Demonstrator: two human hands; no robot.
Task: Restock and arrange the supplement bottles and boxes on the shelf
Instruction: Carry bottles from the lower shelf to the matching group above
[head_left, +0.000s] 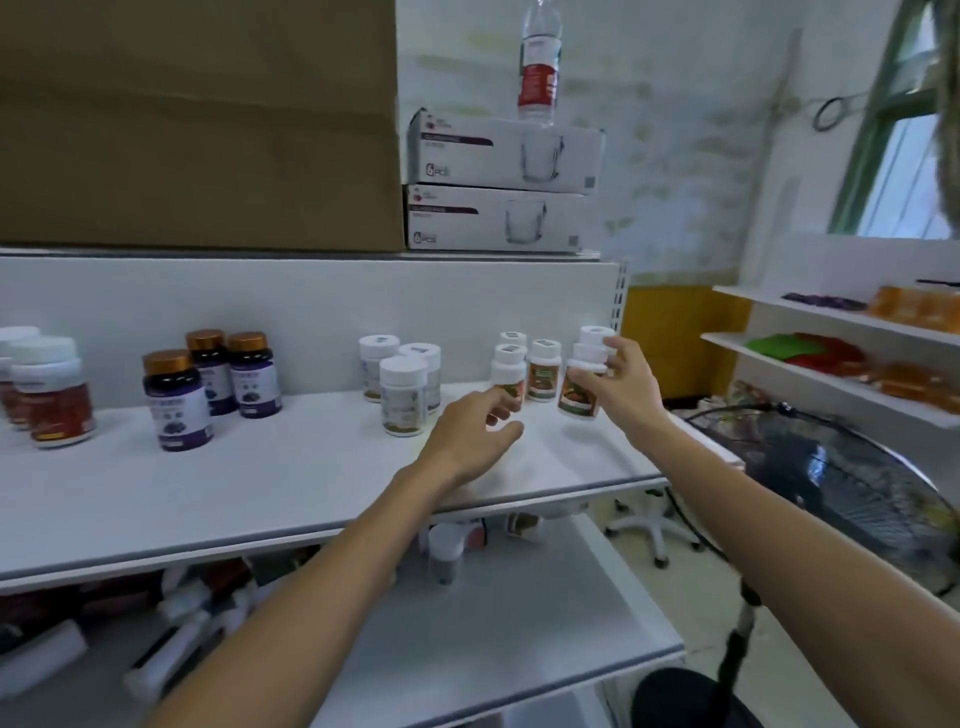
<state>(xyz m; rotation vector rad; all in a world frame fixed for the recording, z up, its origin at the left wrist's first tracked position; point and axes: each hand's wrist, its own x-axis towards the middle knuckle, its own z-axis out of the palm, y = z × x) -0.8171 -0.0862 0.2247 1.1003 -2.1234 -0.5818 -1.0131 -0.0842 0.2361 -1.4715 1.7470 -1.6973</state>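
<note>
On the white shelf (260, 483), my right hand (623, 389) grips a white-capped bottle with an orange-green label (579, 397), held slightly above the shelf at its right end. My left hand (475, 431) hovers with loosely curled fingers just in front of another orange-label bottle (508, 371); I cannot tell if it touches. Two more such bottles (543, 371) stand behind. To the left stand three white bottles (402, 387), three purple-label bottles with gold caps (179, 400), and red-label bottles (52, 389) at the far left.
A big cardboard box (197, 124) and two stacked white glassware boxes (498, 182) with a water bottle (540, 62) sit on top. The lower shelf (493, 623) holds scattered bottles and boxes. A floor fan (841, 478) stands right, beside another shelf (831, 358).
</note>
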